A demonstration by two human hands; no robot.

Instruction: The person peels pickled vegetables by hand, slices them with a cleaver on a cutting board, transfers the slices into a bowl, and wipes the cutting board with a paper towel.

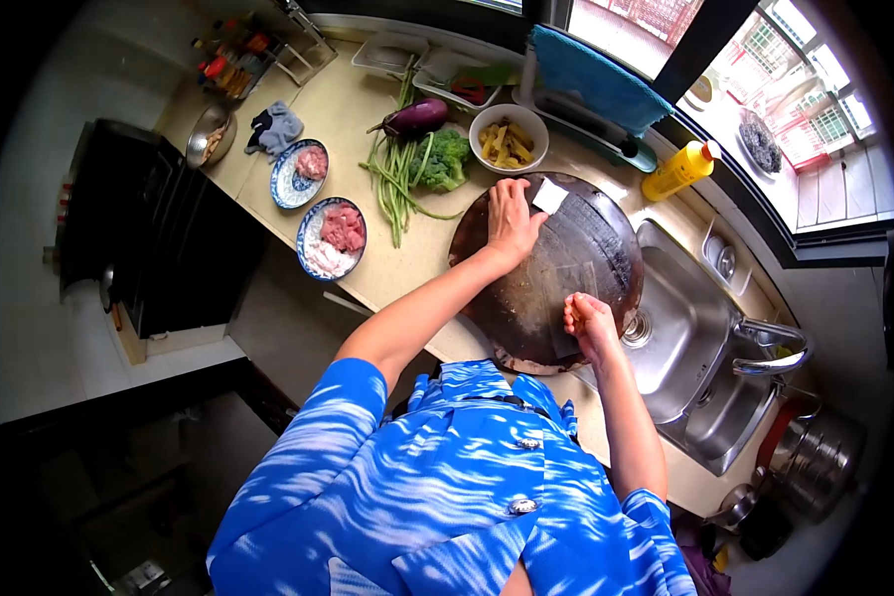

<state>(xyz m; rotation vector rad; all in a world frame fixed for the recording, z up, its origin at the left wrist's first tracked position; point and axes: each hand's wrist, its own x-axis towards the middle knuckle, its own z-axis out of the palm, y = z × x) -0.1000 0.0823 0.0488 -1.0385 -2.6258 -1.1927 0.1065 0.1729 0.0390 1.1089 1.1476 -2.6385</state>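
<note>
A large round dark chopping board [507,298] lies on the counter in front of me, partly over the sink's edge. My left hand [512,223] rests on its far left part, fingers stretched toward the rim and thumb apart. Just right of that hand, a small white piece [549,197] lies on the board. Over the board's near right part is my right hand [590,320], fingers curled closed; what they hold, if anything, is hidden. Beside its fingertips a faint see-through rectangular patch [571,283] shows; I cannot tell what it is.
Left of the board are green beans [395,194], broccoli [442,162], an eggplant [417,118], a bowl [484,112] of yellowish pieces, and two meat plates [306,241] [280,187]. A steel sink [670,348] with a faucet [775,348] and yellow bottle [677,174] stand right.
</note>
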